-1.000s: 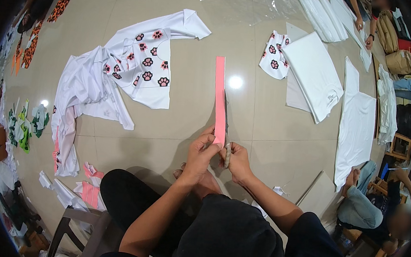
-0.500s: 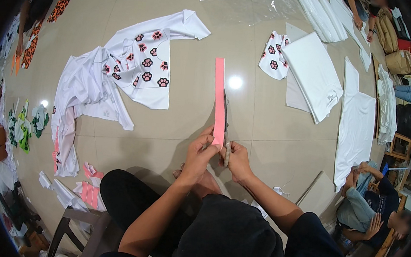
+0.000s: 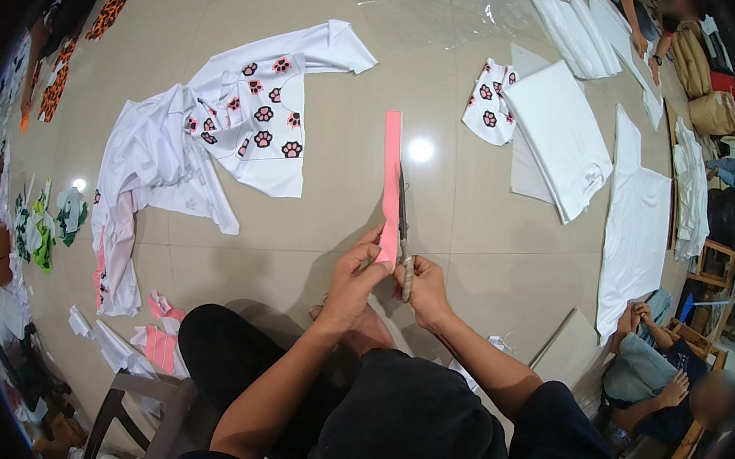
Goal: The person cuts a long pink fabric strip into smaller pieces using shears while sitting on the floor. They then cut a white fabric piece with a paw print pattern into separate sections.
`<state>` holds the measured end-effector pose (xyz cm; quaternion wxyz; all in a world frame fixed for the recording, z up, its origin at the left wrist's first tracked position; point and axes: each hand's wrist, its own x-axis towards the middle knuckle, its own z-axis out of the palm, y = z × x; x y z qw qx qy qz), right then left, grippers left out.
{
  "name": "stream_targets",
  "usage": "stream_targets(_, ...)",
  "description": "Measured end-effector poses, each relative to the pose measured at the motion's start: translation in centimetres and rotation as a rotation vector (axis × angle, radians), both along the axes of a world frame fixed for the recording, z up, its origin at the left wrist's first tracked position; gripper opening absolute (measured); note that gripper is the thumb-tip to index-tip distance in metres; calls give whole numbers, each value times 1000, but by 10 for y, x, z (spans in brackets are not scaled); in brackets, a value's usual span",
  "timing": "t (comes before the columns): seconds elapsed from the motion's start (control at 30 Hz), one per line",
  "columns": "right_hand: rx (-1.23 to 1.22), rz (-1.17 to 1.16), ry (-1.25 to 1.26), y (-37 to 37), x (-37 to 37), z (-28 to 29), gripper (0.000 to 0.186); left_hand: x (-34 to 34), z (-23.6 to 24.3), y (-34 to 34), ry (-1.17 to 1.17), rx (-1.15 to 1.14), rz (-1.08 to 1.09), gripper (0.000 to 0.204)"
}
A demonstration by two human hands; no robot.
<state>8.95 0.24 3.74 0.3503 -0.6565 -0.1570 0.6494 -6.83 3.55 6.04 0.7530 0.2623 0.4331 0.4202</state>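
A long, narrow pink fabric strip (image 3: 392,171) with a thin white edge stretches away from me over the tiled floor. Its near end is pinched between the thumb and fingers of my left hand (image 3: 355,276). My right hand (image 3: 425,291) is closed around the wrapped handles of a pair of scissors (image 3: 403,211). Their dark blades point away from me and lie along the strip's right edge. Whether the blades are parted is hard to make out. Both hands are close together, just above my bare foot (image 3: 368,329).
White fabric with paw prints (image 3: 255,126) lies left. On the right are a small paw-print piece (image 3: 488,101), a folded white cloth (image 3: 556,136) and a white garment (image 3: 637,242). Pink and white scraps (image 3: 160,343) lie beside a chair (image 3: 142,410). Another person (image 3: 655,364) sits at right.
The strip's far end has dropped slightly toward me, and the scissors' dark blades show more beside it. The seated person at right has shifted. My hands are nearly where they were.
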Motion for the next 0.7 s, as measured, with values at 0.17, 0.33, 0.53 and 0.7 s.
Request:
stream_targets(0.17, -19, -9, -13, 6, -5, 6, 20, -2, 3, -3, 0, 13, -29, 6)
stream_targets(0.33, -9, 7, -18, 3, -3, 1, 21, -1, 6, -4, -25, -1, -17, 5)
stream_targets(0.53, -23, 7, -29, -1, -4, 3, 20, -5, 5, -3, -16, 18, -19, 4)
stream_targets(0.7, -31, 53, -57, -10, -2, 1, 20, -4, 3, -4, -20, 51, 28, 5)
